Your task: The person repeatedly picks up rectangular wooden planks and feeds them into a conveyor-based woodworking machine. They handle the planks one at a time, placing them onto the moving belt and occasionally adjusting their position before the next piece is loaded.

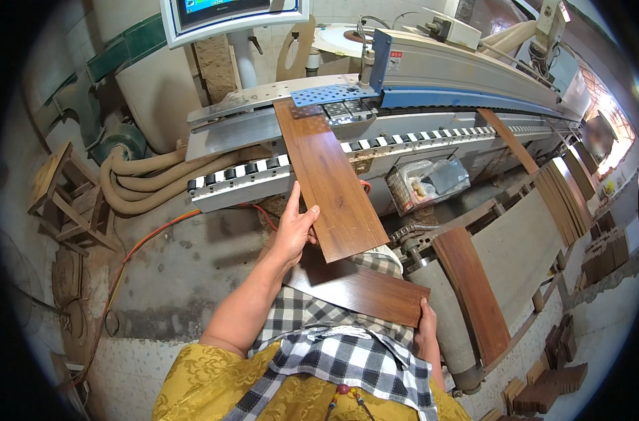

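Note:
My left hand (297, 226) holds the left edge of a brown wood-grain plank (332, 184), thumb on top and fingers beneath. That plank's far end lies under the blue perforated plate (332, 94) of a long edge-processing machine, and its middle crosses the roller rail (251, 169). Close to my apron, my right hand (427, 323) grips the right end of a second dark brown plank (367, 292), which lies across my lap area, below the first. The left end of this second plank is partly hidden by my left forearm.
On my right, a belt conveyor (519, 247) carries another plank (474, 294) and a row of planks (561, 200). A wire basket (403, 189) hangs on the machine. Hoses (156, 181) and a wooden stool (72, 200) are at left; stacked planks (548, 389) lie at lower right. A person stands far right.

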The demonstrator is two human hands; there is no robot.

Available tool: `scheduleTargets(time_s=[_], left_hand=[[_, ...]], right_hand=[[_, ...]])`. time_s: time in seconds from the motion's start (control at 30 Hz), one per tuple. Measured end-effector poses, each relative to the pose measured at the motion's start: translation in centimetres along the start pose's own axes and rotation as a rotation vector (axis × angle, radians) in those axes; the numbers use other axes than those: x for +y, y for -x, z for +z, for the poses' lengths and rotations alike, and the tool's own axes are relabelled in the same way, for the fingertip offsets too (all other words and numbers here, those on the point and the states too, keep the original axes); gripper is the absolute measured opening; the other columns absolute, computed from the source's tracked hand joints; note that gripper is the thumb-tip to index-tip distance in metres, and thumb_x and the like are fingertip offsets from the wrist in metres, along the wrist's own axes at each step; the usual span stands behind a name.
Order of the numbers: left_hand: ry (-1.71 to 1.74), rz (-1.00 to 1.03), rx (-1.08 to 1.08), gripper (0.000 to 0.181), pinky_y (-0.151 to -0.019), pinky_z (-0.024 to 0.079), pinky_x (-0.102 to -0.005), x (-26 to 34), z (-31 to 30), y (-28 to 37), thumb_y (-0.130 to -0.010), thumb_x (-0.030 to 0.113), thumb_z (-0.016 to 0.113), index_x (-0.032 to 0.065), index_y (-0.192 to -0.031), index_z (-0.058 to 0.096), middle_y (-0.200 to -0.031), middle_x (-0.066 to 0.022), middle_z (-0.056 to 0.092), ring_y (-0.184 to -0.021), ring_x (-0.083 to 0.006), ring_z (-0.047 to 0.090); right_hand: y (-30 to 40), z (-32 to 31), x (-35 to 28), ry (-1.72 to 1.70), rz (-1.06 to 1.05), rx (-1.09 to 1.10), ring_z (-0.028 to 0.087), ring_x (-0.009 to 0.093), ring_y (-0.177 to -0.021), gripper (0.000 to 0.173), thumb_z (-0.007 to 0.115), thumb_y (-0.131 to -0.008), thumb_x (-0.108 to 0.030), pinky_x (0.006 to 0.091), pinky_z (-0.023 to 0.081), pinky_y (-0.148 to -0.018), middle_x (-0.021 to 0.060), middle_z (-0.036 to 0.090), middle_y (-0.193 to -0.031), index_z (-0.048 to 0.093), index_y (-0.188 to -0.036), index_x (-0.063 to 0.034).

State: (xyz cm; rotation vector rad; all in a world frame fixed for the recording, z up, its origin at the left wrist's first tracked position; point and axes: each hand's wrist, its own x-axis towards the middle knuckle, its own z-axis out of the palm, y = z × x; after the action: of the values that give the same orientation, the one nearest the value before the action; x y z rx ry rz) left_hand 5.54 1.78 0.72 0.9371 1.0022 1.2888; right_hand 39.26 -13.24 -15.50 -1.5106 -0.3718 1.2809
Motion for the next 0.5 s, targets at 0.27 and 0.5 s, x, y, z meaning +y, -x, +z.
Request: scheduleTargets(time_s=[0.27,0.5], left_hand=[[-0.014,-0.016,0.000,0.069,-0.043,0.037,-0.0183,0.20,0.06,0.02,-0.090,0.015,0.051,0.0156,-0.144,0.007,-0.074,-0.0004,0.057,-0.050,-0.0041,0.045],[-0.031,-0.041,-0.026,0.072,-0.044,0.040,-0.0190,0.31,-0.30,-0.07,-0.091,0.014,0.051,0.0141,-0.144,0.002,-0.079,-0.0029,0.058,-0.054,-0.0049,0.049]], right_hand=[[0.45,0.47,-0.48,-0.022,0.010,-0.004,0.057,0.020,-0.092,0.042,0.053,-0.089,-0.036,0.0331,0.045,-0.081,0.0094,0.059,-0.105,0.055,-0.110,0.0005],[0.51,0.52,-0.63,-0.024,0.050,0.014,0.057,0.021,-0.093,0.045,0.053,-0.089,-0.036,0.0344,0.045,-0.081,0.0101,0.058,-0.106,0.053,-0.113,0.0011]])
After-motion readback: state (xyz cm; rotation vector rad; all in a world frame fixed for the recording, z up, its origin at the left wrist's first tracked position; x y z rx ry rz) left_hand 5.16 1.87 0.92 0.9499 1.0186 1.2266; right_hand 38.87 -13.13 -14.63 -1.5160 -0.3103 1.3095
